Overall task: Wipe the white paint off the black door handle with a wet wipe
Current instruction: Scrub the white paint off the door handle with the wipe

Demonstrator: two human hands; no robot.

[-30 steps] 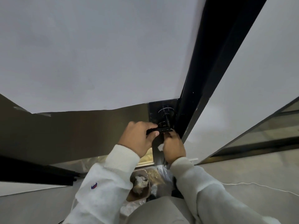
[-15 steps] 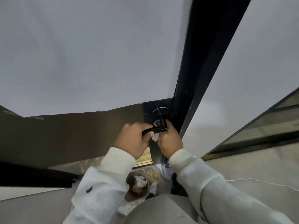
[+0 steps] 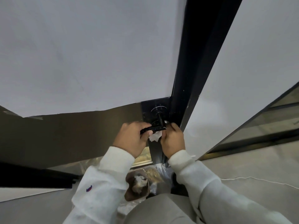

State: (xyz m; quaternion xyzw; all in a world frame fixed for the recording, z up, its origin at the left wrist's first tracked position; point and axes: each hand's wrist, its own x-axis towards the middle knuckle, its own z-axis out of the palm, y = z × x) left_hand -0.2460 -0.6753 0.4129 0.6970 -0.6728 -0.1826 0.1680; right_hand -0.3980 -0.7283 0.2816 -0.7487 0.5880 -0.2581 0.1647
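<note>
Since 0.5 s ago the right hand (image 3: 174,139) has slid a bit more to the right end of the black door handle (image 3: 154,128), & more of the wet wipe (image 3: 155,136) hangs out under the bar. Left hand (image 3: 132,139) has stayed put on the bar's left end.

Left hand is closed around the left end of the handle, fingers over the top, thumb tip pressed on the front of the bar. Right hand is curled shut on the wipe, near the bend where the bar meets its short stem. Its fingers reach up behind the bar. The wipe is white & crumpled; it sits just under the bar, between the 2 hands, touching the bar and the right hand.

The handle sticks out from a black strip on the door edge (image 3: 155,147). A round black plate (image 3: 159,109) sits on that strip just above the bar. Small white specks show on the black parts near the plate. I can't tell if any white paint is on the bar itself, too small & dark.

Both arms wear white sleeves (image 3: 103,188); the left one has a small red & blue logo.

Down on the floor (image 3: 258,160), below the hands, is a brown paper bag (image 3: 137,185) w/ crumpled white wipes inside. Clear plastic sheet (image 3: 155,173) lies just beside it. A thin white cord (image 3: 252,178) runs along the floor on the right side.
</note>
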